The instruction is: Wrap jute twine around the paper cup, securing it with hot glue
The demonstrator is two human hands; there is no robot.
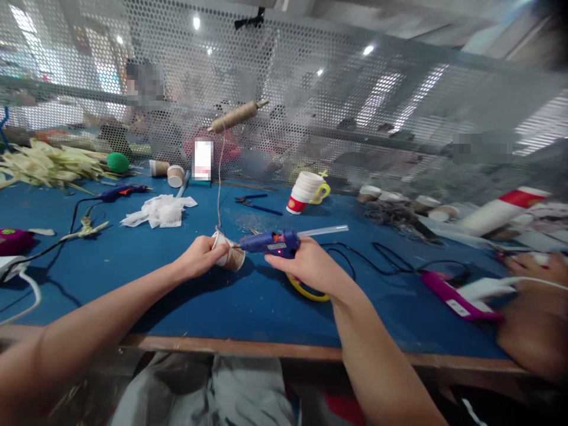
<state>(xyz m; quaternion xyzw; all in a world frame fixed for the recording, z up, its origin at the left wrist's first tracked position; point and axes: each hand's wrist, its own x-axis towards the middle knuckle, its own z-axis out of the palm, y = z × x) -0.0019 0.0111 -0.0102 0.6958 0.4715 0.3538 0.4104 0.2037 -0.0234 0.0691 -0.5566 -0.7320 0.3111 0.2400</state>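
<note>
Left hand (202, 255) grip pinches small brown twine-wrapped paper cup (231, 257), likely light, crushable, best held at rim. Right hand (310, 267) grip closed round blue hot glue gun (271, 242), rigid; nozzle touches cup, just left of that grip.

Workbench (248, 307) with a blue top and a bare wooden front edge (266, 348), viewed from the working side. A perforated metal screen (310, 100) — grey, with round holes in a dense grid — stands along the far side of the bench and is crossed by a slanting grey rail (444, 56). Behind the holes a large hall appears, blurred, its details indistinct. Small round ceiling lamps (196, 22) shine white overhead. Bright windows (106, 77) at upper left and pale slatted bands of daylight (377, 100) at right light the hall — the bench top itself lies in even, soft light.
</note>
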